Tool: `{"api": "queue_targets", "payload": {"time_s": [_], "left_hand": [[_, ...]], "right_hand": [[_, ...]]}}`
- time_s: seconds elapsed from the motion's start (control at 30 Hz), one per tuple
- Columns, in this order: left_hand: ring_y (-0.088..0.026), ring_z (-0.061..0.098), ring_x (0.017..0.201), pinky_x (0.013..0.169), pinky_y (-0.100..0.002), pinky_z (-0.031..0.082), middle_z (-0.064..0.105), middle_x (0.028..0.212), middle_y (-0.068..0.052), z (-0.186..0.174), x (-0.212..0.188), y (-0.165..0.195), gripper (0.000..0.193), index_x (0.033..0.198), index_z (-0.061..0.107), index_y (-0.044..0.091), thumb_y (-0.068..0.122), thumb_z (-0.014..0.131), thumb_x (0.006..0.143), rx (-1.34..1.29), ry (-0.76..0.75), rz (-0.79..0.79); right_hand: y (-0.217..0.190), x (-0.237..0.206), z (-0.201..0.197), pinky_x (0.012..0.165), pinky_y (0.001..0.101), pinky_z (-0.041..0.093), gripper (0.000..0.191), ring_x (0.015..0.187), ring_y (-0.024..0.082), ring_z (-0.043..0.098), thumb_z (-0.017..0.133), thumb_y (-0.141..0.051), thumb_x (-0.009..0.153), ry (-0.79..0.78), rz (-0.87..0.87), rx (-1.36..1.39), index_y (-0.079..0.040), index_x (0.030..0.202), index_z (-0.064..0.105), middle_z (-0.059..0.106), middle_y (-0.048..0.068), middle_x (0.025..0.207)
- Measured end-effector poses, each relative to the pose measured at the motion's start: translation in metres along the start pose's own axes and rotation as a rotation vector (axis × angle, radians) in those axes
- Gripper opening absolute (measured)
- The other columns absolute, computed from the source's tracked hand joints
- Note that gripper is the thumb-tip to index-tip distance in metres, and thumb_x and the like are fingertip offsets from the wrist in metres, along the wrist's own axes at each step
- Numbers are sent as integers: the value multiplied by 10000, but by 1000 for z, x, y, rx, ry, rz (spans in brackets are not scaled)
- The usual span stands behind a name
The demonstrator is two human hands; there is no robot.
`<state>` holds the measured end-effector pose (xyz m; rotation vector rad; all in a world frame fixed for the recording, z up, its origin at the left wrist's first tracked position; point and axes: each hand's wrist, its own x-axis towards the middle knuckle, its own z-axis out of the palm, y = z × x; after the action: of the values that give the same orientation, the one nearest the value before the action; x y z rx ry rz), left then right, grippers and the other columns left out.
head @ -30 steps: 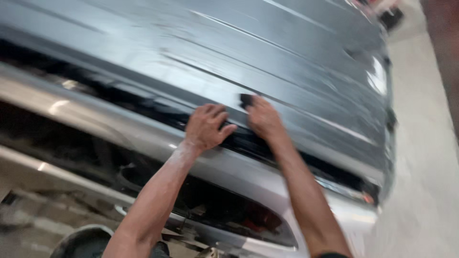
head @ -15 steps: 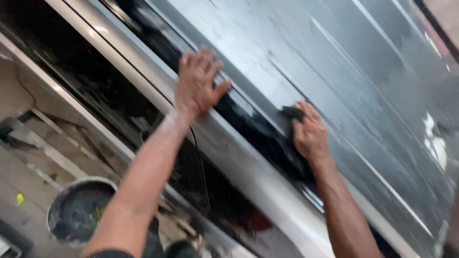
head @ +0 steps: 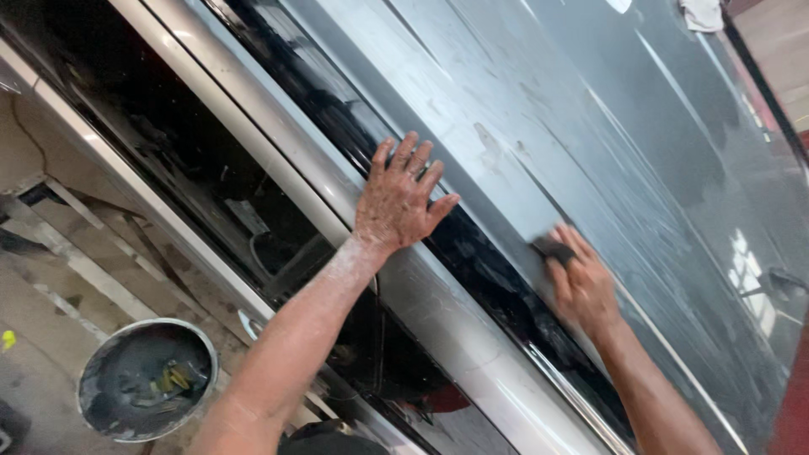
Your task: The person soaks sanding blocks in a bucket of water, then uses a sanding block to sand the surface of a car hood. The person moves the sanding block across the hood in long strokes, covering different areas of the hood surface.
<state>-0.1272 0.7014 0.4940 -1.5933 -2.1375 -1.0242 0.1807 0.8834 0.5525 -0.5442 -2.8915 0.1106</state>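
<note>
While the left hand (head: 396,202) lies flat with its fingers (head: 409,160) spread on the edge of the vehicle's grey roof panel (head: 590,109), the right hand (head: 583,286) presses a small dark sanding pad (head: 552,248) against the same panel, close to the black roof channel (head: 472,261). Work in hand looks like wet sanding along the panel's edge, with the left hand acting only as a brace. Right-hand fingers (head: 577,248) are curled down over the pad, pinning it to the metal; the pad peeks out at about ten o'clock from the knuckles, touching the panel and just beside the channel. Left-hand fingers are open and grip nothing.

Judging by the streaked, dull surface around the pad, the next stroke calls for even pressure kept flat along the channel's line, so the pad does not slip over the edge into the dark groove. A round bucket (head: 147,379) with grey slurry sits on the floor at about eight o'clock from the left hand, well apart. A pale rag (head: 699,13) lies on the roof at one o'clock, far from both hands.
</note>
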Motion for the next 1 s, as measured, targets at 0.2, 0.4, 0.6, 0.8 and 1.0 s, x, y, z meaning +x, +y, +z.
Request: {"api": "queue_targets", "payload": {"time_s": [0.2,0.4,0.6,0.8,1.0], "left_hand": [[-374,459,1399,1222,-547,302,575,1360,-190,-4,0,-5,376,1185,604,51,389,598,1019,-157,66,-38],[-375,431,1385,1221,-539,294,531,1313,-191,-4,1,-4,344,1180,582,58,369,599,1033,-98,76,-39],[-372,440,1376,1214,-538,286,537,1309,-195,-4,1,-1,378,1187,587,57,387,610,1004,-123,42,-59],[-373,457,1382,1232,-522,283,561,1309,-186,-6,2,-1,386,1191,616,56,391,645,1001,-125,113,-31],[-375,475,1346,1200,-547,307,578,1278,-195,-6,3,2,453,1155,613,32,439,654,961,-89,62,-37]], "right_hand": [[-78,232,67,1197,440,427,309,1450,400,486,594,-116,1024,-30,-298,151,-35,1321,609,556,189,1543],[-47,139,11,1179,461,403,412,1439,396,483,586,-102,908,-125,-274,123,-33,1308,657,544,206,1516],[-33,126,23,1188,470,395,478,1437,393,482,554,-100,949,-57,-156,118,-21,1419,593,535,217,1522],[-60,244,60,1105,476,473,362,1311,394,576,583,-186,1030,-61,-112,146,-56,1366,619,615,182,1464],[-27,98,-3,1205,455,406,410,1420,388,501,543,-118,990,-92,-90,77,-35,1386,607,538,226,1508]]}}
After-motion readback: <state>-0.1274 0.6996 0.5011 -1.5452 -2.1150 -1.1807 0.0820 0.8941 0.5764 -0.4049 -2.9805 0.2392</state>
